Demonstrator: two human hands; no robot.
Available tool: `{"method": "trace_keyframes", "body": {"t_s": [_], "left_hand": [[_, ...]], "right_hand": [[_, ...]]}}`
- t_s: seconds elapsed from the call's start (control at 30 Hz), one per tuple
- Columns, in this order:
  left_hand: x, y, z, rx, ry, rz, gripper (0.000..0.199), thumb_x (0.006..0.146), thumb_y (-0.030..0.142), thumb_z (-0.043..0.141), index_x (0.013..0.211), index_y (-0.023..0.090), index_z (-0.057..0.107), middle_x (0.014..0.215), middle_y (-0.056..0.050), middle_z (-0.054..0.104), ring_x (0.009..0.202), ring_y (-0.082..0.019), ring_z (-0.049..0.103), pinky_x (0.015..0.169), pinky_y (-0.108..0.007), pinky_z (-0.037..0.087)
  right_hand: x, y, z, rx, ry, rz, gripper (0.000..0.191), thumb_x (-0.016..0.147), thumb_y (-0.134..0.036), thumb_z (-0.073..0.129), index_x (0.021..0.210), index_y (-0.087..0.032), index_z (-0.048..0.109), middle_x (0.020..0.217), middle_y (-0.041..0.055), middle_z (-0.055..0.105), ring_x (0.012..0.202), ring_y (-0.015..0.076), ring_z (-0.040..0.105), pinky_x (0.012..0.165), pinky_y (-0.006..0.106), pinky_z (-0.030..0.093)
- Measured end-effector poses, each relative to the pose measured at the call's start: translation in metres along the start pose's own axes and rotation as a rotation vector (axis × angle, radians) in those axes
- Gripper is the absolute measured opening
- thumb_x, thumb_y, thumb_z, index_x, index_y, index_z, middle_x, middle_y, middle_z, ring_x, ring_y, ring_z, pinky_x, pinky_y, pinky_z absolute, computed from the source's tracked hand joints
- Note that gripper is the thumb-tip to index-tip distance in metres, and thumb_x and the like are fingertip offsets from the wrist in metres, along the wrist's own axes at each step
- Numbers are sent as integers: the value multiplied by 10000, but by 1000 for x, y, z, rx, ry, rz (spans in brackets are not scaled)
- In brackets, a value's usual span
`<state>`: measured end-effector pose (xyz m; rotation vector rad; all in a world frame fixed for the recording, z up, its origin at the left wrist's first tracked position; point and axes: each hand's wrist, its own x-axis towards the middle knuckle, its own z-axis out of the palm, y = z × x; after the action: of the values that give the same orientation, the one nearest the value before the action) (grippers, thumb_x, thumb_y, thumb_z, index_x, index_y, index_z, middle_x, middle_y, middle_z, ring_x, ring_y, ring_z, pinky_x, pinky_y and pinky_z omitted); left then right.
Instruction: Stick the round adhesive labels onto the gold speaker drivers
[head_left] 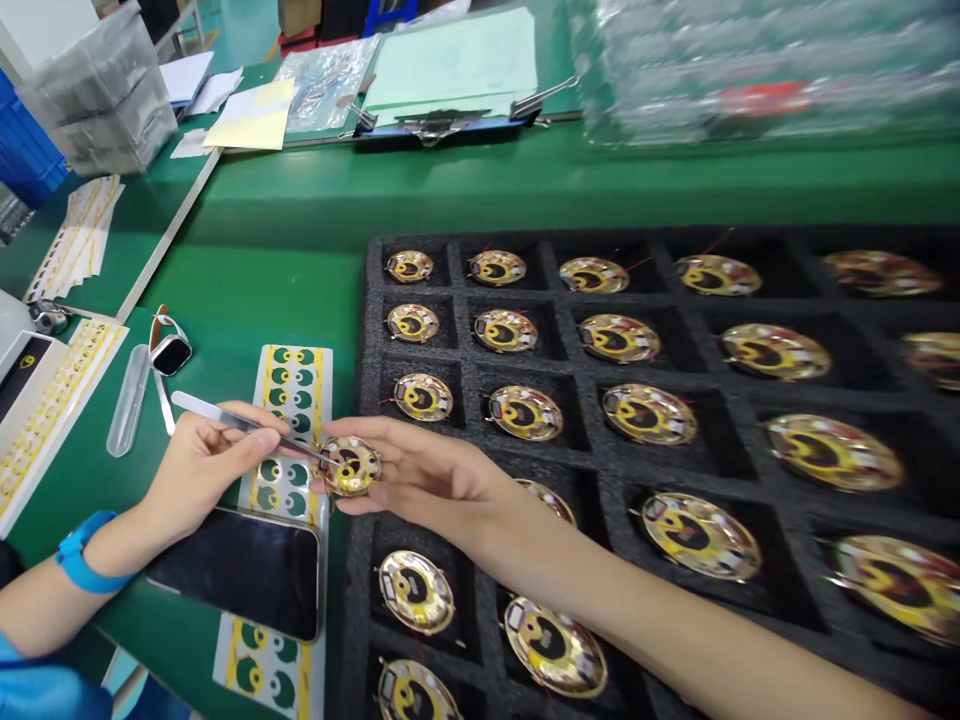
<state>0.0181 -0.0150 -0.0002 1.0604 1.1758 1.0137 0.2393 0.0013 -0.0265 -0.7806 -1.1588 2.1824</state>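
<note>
My left hand [206,455] is closed around a pair of metal tweezers [225,417], whose tips rest over a round gold disc [351,466]. That disc, with shiny parts around its rim and yellow in its middle, is gripped by its edge in my right hand [420,465]. Below my left hand lies a white sheet of yellow and dark green stickers [292,490], partly covered by a dark phone [247,570]. Beneath my right forearm spreads a black foam tray [469,400] with a similar disc in each of several compartments.
A clipboard with pale green paper [454,60] lies at the back, beside clear plastic trays [750,80]. To the left are a watch [171,352], a clear plastic case [129,400], another sticker sheet [52,430] and stacked clear boxes [105,90].
</note>
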Motion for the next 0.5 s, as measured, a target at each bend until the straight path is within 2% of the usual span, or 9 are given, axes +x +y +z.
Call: {"method": "trace_keyframes", "body": {"t_s": [0.13,0.3,0.5], "left_hand": [[1,0,2,-55,-20,-49,134,797,306,773,845,185,743,719,-9,791,690,-134,757,694,-184,590],[3,1,4,-123,-104,-54,64,832,243,743,867,189,738,758,2,798,752,-123,770,763,-161,595],[5,0,1,-139,-128,-47,42,847,211,723,873,183,740,779,6,798,773,-164,777,779,-235,633]], "right_hand": [[1,1,-2,14,-17,-48,328,845,-175,649,1164,-243,612,1072,12,701,952,149,705,861,311,606],[-1,-1,0,33,-27,-71,308,843,-118,642,1113,-265,629,1023,-31,681,853,93,687,832,254,605],[-1,0,3,25,-33,-90,387,799,-40,633,1108,-273,654,949,-53,678,797,74,676,812,221,609]]}}
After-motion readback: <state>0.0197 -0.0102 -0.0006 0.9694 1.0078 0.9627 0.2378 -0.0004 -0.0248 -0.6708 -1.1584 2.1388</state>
